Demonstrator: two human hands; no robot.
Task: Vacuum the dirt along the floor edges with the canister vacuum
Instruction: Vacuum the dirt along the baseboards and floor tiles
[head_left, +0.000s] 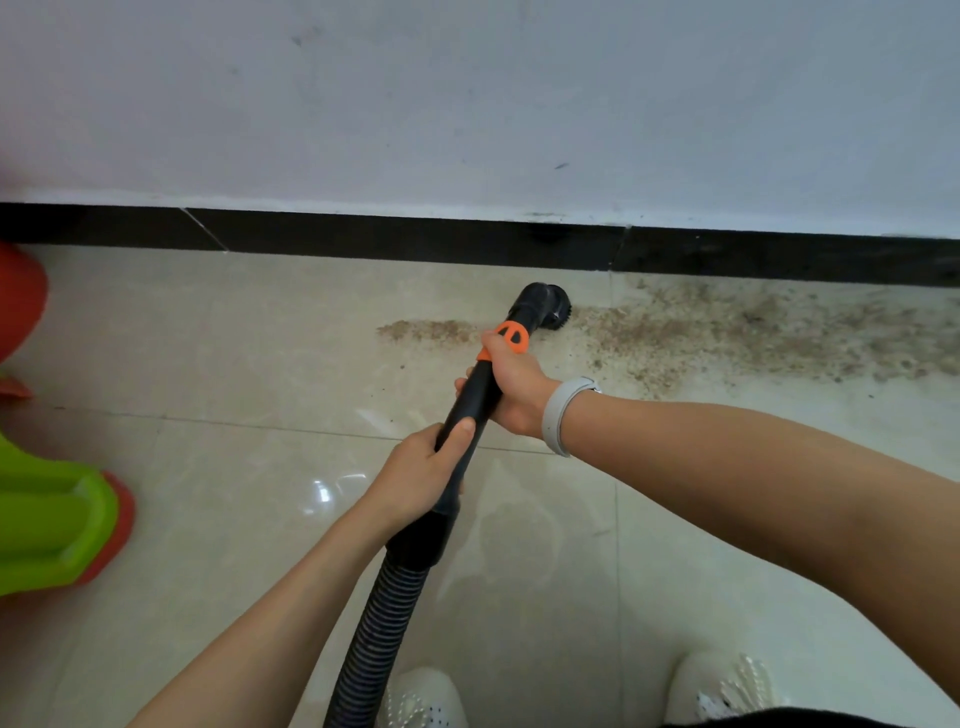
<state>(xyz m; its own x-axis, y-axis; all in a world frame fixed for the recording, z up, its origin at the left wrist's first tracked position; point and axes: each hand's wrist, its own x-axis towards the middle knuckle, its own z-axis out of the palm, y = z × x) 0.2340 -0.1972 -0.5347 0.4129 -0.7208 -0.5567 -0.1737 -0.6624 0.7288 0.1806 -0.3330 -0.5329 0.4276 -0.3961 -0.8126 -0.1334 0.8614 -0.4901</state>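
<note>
Dirt (727, 332) lies beyond right hand (511, 387); both it and left hand (421, 478) grip wand (480, 395), so sweep brush (553, 309) slowly.

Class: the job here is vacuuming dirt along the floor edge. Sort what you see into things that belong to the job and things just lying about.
Belongs to the job:
wand, held by the left hand and right hand
brush head
hose
dirt
baseboard

Just lying about:
green toy
red object
</note>
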